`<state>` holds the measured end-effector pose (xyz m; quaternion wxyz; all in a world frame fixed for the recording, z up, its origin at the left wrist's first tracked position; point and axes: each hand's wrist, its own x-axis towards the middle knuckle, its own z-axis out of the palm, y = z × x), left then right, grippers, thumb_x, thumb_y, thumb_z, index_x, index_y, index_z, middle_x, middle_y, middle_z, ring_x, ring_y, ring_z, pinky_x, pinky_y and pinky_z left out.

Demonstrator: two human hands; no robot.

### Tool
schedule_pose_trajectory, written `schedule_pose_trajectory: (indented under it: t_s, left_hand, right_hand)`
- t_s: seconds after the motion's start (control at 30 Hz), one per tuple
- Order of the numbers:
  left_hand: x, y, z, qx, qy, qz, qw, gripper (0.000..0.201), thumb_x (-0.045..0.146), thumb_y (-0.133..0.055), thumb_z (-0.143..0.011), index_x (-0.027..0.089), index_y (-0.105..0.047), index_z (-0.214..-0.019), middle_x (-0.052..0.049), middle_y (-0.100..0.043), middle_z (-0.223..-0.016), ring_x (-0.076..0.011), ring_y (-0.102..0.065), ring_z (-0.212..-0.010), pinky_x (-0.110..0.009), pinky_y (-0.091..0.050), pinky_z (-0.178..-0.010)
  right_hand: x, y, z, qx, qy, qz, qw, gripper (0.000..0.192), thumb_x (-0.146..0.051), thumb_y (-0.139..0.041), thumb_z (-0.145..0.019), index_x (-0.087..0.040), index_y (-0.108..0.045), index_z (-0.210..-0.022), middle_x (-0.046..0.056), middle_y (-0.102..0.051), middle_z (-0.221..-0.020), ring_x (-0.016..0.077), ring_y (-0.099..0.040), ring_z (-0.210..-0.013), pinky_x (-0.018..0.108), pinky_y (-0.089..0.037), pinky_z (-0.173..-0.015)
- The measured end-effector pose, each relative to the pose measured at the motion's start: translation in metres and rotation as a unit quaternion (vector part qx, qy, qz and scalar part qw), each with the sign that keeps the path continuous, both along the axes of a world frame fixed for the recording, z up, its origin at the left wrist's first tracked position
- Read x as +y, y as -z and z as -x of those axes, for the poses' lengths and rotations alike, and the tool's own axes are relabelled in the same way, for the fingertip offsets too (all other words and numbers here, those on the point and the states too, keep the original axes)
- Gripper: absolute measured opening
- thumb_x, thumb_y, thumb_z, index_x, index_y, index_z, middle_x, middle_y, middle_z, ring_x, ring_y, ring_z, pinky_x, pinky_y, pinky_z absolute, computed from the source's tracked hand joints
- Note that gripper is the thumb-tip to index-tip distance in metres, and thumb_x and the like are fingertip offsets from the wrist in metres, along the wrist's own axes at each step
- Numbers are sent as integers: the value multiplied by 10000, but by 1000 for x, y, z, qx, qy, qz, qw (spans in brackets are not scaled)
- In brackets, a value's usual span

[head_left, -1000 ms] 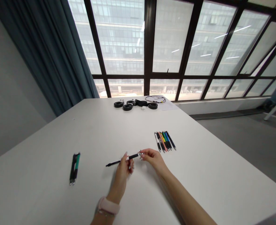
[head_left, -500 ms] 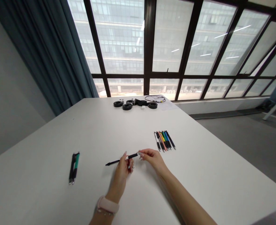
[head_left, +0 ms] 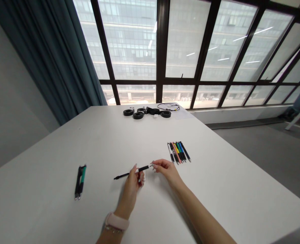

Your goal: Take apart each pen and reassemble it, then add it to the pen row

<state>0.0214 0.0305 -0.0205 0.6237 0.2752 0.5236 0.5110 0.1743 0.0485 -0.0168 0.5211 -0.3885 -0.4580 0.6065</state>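
Observation:
My left hand (head_left: 132, 184) pinches the middle of a thin black pen (head_left: 126, 174) and holds it level just above the white table (head_left: 114, 142). The pen's tip points left. My right hand (head_left: 165, 168) grips the pen's silver right end between fingertips. A row of several coloured pens (head_left: 179, 152) lies just beyond my right hand. Two pens, one black and one green (head_left: 80, 181), lie side by side to the left of my left hand.
At the table's far edge sit black round rolls (head_left: 138, 115), a small white part and a coiled black cable (head_left: 168, 107). Large windows and a blue curtain (head_left: 53, 57) stand behind. The table's right edge drops to a grey floor (head_left: 267, 152).
Both hands stay on the black pen. They and the pen have shifted very slightly away from me; the grip looks the same.

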Motion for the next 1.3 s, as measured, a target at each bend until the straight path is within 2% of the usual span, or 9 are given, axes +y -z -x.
schedule_pose_trajectory:
  t_s: [0.2, 0.47, 0.6, 0.9, 1.1, 1.3]
  left_hand:
    - [1, 3, 1, -20, -5, 18, 1000, 560, 695, -559, -605, 215, -343, -418, 59, -346, -358, -58, -328, -330, -213, -269, -388]
    - [2, -3, -2, -23, -29, 18, 999, 514, 668, -630, -495, 226, -367, -486, 81, -357, -341, -63, -330, -308, -210, -226, -356]
    - [2, -3, -2, -21, -39, 9, 999, 493, 649, -627, -509, 227, -373, -503, 85, -357, -336, -66, -328, -307, -210, -232, -353]
    - [0, -3, -1, -26, -16, -15, 999, 505, 630, -631, -544, 224, -336, -492, 85, -360, -339, -64, -344, -304, -207, -248, -363]
    - [-1, -3, -2, -27, -27, -21, 999, 488, 626, -637, -541, 225, -358, -526, 87, -380, -339, -66, -352, -302, -205, -239, -354]
    - [0, -2, -2, -21, -25, -26, 999, 479, 631, -633, -514, 225, -378, -529, 83, -395, -331, -69, -347, -292, -205, -236, -339]
  right_hand:
    - [-1, 1, -2, -10, -33, -5, 999, 327, -414, -789, -605, -175, -741, -823, 54, -716, -805, 138, -611, -663, 289, -485, -689]
    - [-1, -3, -3, -28, -41, -14, 999, 346, -439, -788, -598, -172, -736, -812, 54, -717, -769, 153, -622, -672, 300, -483, -690]
    - [-2, -8, -5, -33, -50, -13, 998, 362, -447, -799, -579, -170, -729, -800, 54, -720, -789, 156, -630, -676, 302, -486, -696]
    - [-2, -12, -9, -10, -76, -1, 997, 344, -413, -811, -583, -184, -735, -828, 50, -722, -845, 148, -620, -711, 311, -482, -752]
    - [-2, -10, -6, -30, -66, -7, 997, 351, -481, -756, -641, -167, -743, -799, 32, -693, -719, 128, -590, -635, 283, -472, -680]
    - [-3, -10, -1, -29, -41, -2, 999, 360, -484, -781, -593, -163, -727, -747, 20, -683, -684, 129, -588, -617, 276, -475, -654]
